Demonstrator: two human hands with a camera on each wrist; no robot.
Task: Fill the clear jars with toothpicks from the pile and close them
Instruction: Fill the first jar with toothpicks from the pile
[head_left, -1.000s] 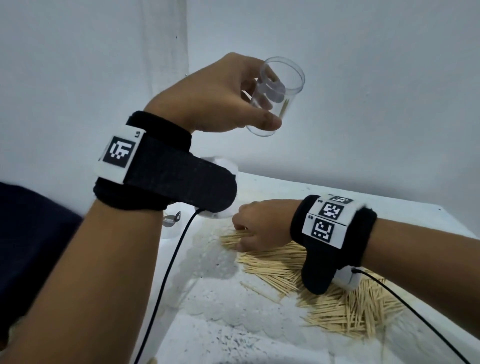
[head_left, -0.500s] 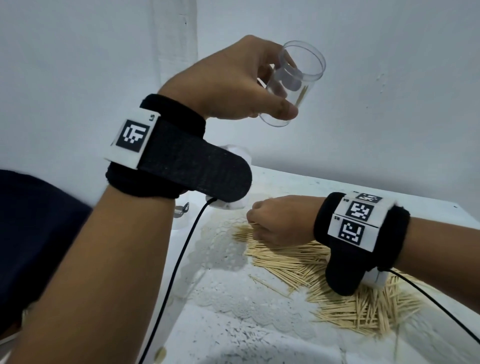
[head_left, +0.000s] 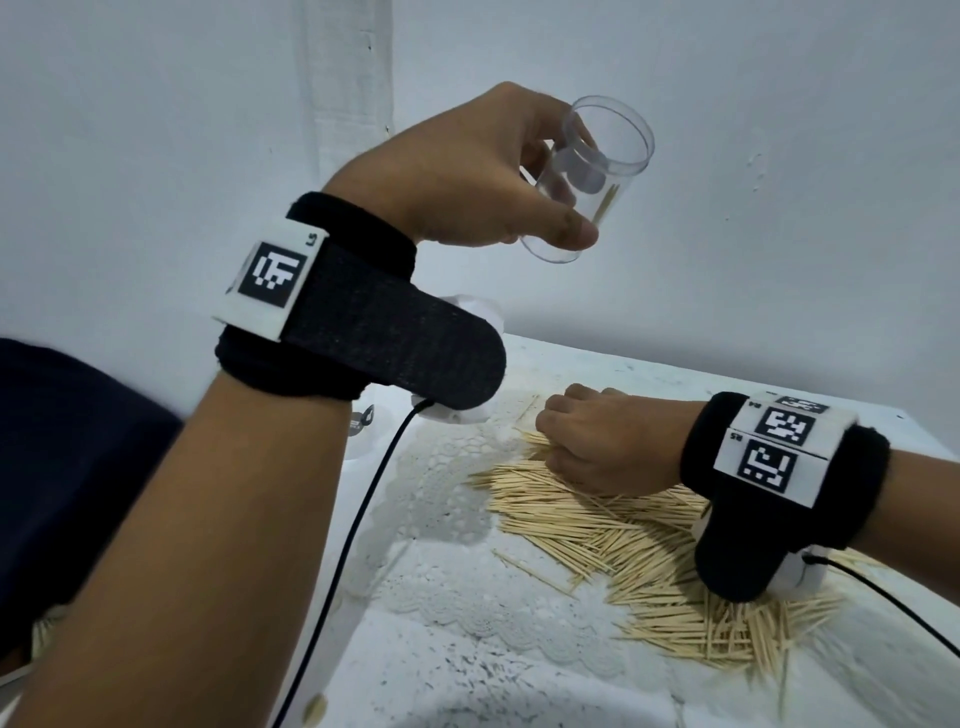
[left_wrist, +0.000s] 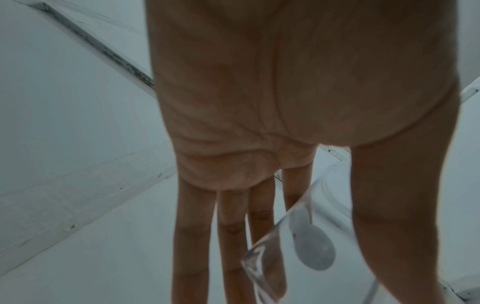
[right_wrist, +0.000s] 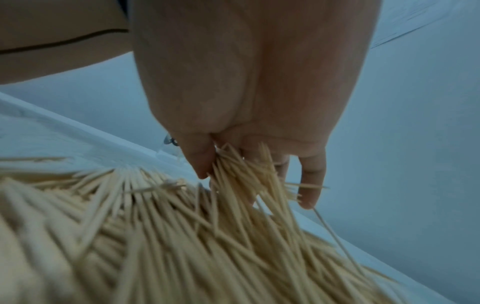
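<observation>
My left hand (head_left: 498, 176) holds a clear jar (head_left: 597, 176) up in the air against the wall, thumb on the near side and fingers round the back; its mouth is open and tilted toward me, with a toothpick or two inside. The jar (left_wrist: 293, 242) shows between thumb and fingers in the left wrist view. A pile of toothpicks (head_left: 639, 540) is spread over the white table (head_left: 467, 691). My right hand (head_left: 608, 441) rests on the far left end of the pile, and its fingers pinch a bunch of toothpicks (right_wrist: 241, 170) in the right wrist view.
A lace doily (head_left: 457, 499) lies under the pile. Another clear container (head_left: 363, 431) with a dark label stands behind my left forearm at the table's left edge. The white wall (head_left: 779, 208) runs close behind the table. Cables hang from both wrist bands.
My left hand has lifted the jar a little higher and to the right. My right hand has stayed on the pile's far end, gathering toothpicks.
</observation>
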